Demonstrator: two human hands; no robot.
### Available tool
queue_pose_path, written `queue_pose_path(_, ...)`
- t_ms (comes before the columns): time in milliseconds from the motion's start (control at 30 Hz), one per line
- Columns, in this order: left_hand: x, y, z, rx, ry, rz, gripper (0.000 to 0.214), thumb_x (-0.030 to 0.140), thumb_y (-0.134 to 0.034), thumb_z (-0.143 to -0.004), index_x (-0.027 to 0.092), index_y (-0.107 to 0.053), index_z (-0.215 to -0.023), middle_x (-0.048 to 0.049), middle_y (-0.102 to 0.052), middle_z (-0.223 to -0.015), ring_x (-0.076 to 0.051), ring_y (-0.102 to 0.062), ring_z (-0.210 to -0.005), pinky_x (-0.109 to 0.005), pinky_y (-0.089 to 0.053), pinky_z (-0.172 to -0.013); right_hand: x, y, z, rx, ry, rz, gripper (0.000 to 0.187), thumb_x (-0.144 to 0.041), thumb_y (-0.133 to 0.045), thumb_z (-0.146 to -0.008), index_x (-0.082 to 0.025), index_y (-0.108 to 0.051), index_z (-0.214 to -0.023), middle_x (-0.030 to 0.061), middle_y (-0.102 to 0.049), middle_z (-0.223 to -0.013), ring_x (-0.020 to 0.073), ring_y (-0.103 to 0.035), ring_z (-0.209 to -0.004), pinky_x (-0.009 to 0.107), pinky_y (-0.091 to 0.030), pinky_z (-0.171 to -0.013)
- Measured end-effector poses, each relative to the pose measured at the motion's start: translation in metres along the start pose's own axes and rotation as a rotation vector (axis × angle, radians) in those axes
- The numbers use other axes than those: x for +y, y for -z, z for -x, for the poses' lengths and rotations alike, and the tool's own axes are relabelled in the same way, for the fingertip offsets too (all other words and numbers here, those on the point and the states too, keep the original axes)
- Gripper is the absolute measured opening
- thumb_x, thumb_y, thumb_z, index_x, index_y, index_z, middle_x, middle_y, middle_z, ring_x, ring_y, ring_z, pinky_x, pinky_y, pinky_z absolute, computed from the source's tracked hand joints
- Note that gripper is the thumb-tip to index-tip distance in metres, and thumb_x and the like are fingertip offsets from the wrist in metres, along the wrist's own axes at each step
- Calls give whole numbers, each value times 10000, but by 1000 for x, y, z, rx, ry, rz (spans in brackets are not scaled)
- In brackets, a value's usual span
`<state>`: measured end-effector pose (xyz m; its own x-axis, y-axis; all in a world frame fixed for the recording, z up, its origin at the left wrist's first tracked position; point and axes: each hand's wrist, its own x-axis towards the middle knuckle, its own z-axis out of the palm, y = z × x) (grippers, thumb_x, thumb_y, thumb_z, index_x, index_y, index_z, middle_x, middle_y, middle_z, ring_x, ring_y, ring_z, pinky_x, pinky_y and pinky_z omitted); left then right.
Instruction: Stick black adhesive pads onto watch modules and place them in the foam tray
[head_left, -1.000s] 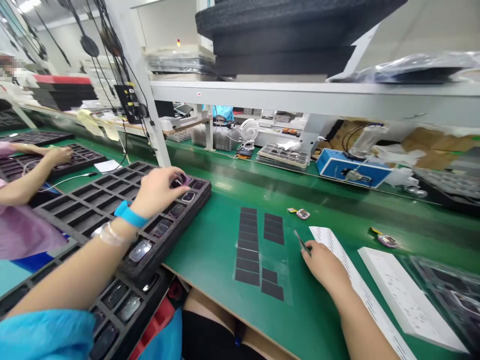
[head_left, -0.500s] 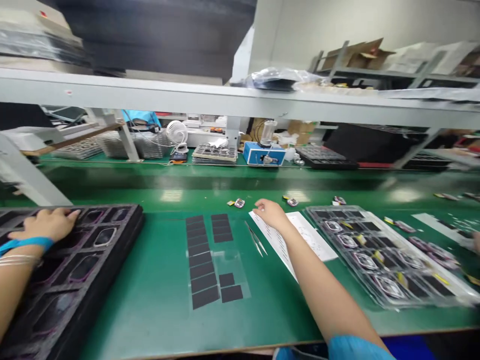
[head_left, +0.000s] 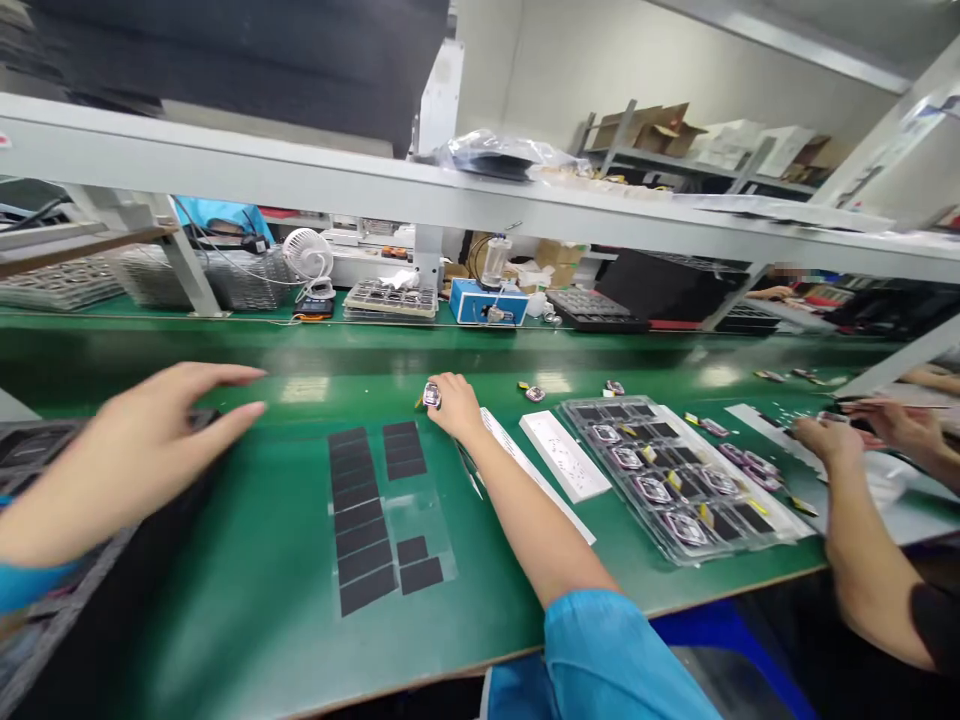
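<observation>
My right hand (head_left: 452, 405) reaches across the green bench and pinches a small purple-edged part (head_left: 431, 394) with a yellow tab beside it. My left hand (head_left: 161, 440) hovers with fingers stretched out above the right end of the black foam tray (head_left: 30, 445), holding nothing. Between my hands lies a clear sheet with several black rectangular pads (head_left: 371, 510). Metal tweezers (head_left: 469, 470) lie on the mat just under my right forearm.
Two white paper strips (head_left: 564, 455) and a clear tray of purple-edged parts (head_left: 667, 478) lie to the right. A co-worker's hands (head_left: 862, 430) work at the far right. Loose parts (head_left: 534, 392) dot the conveyor. A fan (head_left: 306, 255) and blue box (head_left: 480, 300) stand behind.
The view swung right. My right hand let go of the tweezers, reached forward and closed on a small part. My left hand lifted off the foam tray and spread its fingers.
</observation>
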<state>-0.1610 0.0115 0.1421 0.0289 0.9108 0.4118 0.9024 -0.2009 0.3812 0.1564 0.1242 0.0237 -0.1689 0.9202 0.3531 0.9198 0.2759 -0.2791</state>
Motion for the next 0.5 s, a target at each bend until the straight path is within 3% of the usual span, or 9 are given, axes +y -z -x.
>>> queue_pose_path(100, 64, -40, -3, -110, -74, 273, 395, 465, -541, -778, 215, -622, -1073, -60, -656, -1063, -241, -591, -966, -357, -439, -869, -13, 15, 31, 165, 246, -182, 415, -171, -568, -737, -204, -529, -1149, 70, -569, -1176, 230, -457, -1098, 365, -347, -951)
queue_pose_path(167, 86, -77, -10, -198, 30, 546, 456, 445, -588, -756, 170, -611, -1118, -101, -659, -1060, -248, -599, -979, -356, -450, -861, -20, 21, 52, 287, 360, -343, 373, -183, -595, -731, -204, -538, -1099, 68, -597, -1121, 226, -482, -1059, 376, -364, -937)
queue_pose_path(233, 91, -112, -12, -422, 134, 889, 466, 434, -634, -734, 161, -621, -1111, -112, -664, -1058, -240, -606, -979, -351, -460, -850, -27, 25, 71, 349, 372, -473, 356, -200, -621, -725, -220, -528, -1068, 60, -609, -1090, 219, -503, -1039, 382, -386, -923)
queue_pose_path(300, 86, -138, -6, -728, 130, 1216, 433, 427, -653, -734, 146, -652, -1063, -122, -677, -1031, -229, -627, -939, -349, -473, -833, -32, 28, 85, 356, 347, -575, 337, -203, -644, -714, -234, -521, -1027, 55, -617, -1073, 212, -521, -1029, 387, -405, -912)
queue_pose_path(333, 82, -146, 0, -792, 136, 1335, 412, 405, -672, -728, 138, -662, -1041, -123, -683, -1010, -215, -640, -902, -335, -479, -820, -34, 29, 90, 336, 338, -614, 327, -203, -655, -708, -238, -521, -1004, 52, -622, -1069, 210, -527, -1026, 391, -411, -910)
queue_pose_path(400, 75, -156, 16, -812, 188, 1486, 398, 336, -710, -712, 148, -657, -1059, -116, -687, -1004, -190, -652, -864, -305, -491, -792, -37, 29, 98, 262, 335, -665, 310, -189, -664, -700, -241, -529, -974, 51, -627, -1090, 208, -523, -1048, 400, -409, -926)
queue_pose_path(500, 68, -159, 37, -692, 324, 1601, 436, 219, -743, -683, 201, -634, -1105, -80, -680, -1028, -176, -649, -903, -277, -502, -792, -40, 29, 103, 147, 325, -716, 208, -164, -630, -734, -239, -576, -920, 46, -605, -1178, 198, -489, -1127, 407, -378, -981)
